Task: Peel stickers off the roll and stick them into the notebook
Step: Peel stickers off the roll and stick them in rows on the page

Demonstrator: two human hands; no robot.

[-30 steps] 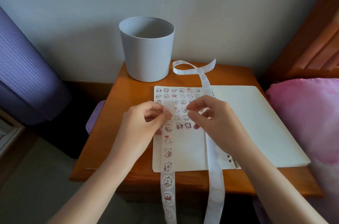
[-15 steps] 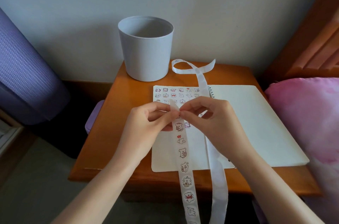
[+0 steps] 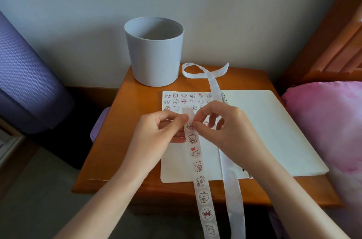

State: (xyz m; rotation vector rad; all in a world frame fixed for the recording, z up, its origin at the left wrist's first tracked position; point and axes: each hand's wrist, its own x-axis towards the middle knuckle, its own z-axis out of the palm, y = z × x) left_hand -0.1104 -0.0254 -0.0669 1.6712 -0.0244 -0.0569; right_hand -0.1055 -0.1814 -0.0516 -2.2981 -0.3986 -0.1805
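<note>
An open spiral notebook (image 3: pixel 258 133) lies on the wooden bedside table (image 3: pixel 129 140); rows of small bear stickers fill the top of its left page. A white sticker strip (image 3: pixel 199 178) with bear stickers hangs from my hands down past the table's front edge. My left hand (image 3: pixel 156 137) pinches the strip near its top between thumb and fingers. My right hand (image 3: pixel 225 133) pinches at the topmost sticker (image 3: pixel 189 126) on the strip with thumb and forefinger. A bare backing tape (image 3: pixel 233 199) runs from a loop at the back of the table, over the notebook, and down under my right wrist.
A grey round bin (image 3: pixel 154 52) stands at the back left of the table against the wall. A pink cushion (image 3: pixel 329 121) and a wooden bed frame (image 3: pixel 333 33) lie to the right. A purple rolled mat (image 3: pixel 27 82) leans at the left.
Both hands lifted off the left page and came together above it, bringing the sticker strip's top end up and rightward. My right fingertips now work at the topmost sticker.
</note>
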